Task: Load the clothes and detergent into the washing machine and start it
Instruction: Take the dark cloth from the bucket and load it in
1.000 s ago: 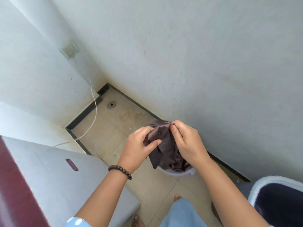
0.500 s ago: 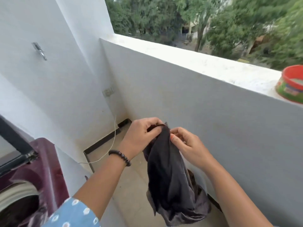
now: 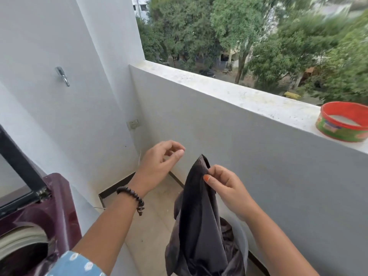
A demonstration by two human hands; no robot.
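Observation:
A dark grey garment (image 3: 199,220) hangs in mid air, pinched near its top edge by my right hand (image 3: 223,186). Its lower end droops into a white bucket (image 3: 242,244) on the floor, which holds more dark clothes. My left hand (image 3: 159,160), with a bead bracelet on the wrist, is a little to the left of the garment, fingers loosely curled and holding nothing. The maroon top-loading washing machine (image 3: 57,206) stands at the lower left with its lid (image 3: 18,172) raised and the drum open. A red and green detergent tub (image 3: 342,122) sits on the parapet at the right.
A white parapet wall (image 3: 229,92) runs across the right side, with trees beyond. A tap (image 3: 62,76) and a wall socket (image 3: 133,123) are on the white wall at the left. A white cord (image 3: 140,156) hangs below the socket. Tiled floor (image 3: 151,222) lies between machine and bucket.
The view tilted up from the floor. Both hands lifted the garment out of the bucket, then my left hand let go and moved left and up.

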